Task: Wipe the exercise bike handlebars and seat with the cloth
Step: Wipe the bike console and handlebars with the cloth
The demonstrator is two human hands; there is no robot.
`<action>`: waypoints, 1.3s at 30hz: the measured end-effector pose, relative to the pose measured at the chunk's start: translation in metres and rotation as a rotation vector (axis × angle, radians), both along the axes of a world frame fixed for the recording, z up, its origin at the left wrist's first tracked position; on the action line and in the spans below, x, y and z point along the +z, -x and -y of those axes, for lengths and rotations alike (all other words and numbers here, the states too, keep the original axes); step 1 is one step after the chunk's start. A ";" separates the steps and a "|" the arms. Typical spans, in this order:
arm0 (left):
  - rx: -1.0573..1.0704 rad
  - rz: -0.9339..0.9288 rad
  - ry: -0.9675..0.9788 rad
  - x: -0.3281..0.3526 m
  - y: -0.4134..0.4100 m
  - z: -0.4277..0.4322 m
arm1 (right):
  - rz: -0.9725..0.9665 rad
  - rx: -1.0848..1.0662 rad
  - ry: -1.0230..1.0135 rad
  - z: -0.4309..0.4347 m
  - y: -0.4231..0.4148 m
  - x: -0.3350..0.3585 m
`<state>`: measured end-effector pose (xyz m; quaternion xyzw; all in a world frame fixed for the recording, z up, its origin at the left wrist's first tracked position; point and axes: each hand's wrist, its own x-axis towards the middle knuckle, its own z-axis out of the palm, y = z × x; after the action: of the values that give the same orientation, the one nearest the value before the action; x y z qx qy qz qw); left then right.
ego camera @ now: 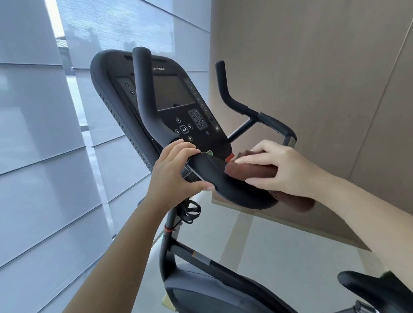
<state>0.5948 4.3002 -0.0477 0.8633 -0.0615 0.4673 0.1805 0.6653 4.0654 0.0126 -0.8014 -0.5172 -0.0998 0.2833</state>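
Left hand (172,170) just below console (173,93), fingers and thumb curled round handlebars (211,173) at bend. Left horn points up across console front; right horn points up, right of console. Bottle cage (190,209) under console. Brown cloth (247,172) below-right of console, draped over bar, long axis along bar, gripped by right hand (280,166).

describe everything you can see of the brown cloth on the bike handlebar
The reddish-brown soft cloth looks like fuzzy towelling, bunched into a pad. It is wrapped over the near bend of the curved black padded handlebar. The right hand grips it, fingers curled round it, hiding much of it. A small tuft shows above the hand and a loose end hangs out under the wrist. The left hand holds the bar beside it without touching the cloth.
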 end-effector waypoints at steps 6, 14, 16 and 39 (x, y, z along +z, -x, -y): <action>0.006 -0.036 0.051 -0.001 0.000 0.000 | 0.134 0.120 -0.050 -0.059 0.009 -0.013; 0.000 -0.052 0.112 -0.004 0.000 0.001 | 0.112 0.190 -0.060 0.031 -0.016 -0.049; -0.008 -0.069 0.131 -0.003 0.000 0.002 | 0.047 0.197 -0.025 0.044 -0.023 -0.044; -0.003 -0.058 0.127 -0.007 -0.001 0.005 | -0.141 -0.205 -0.624 0.035 -0.027 -0.075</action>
<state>0.5958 4.2954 -0.0548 0.8632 -0.0279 0.4448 0.2372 0.6927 4.0306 -0.0626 -0.7288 -0.3575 -0.2254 0.5387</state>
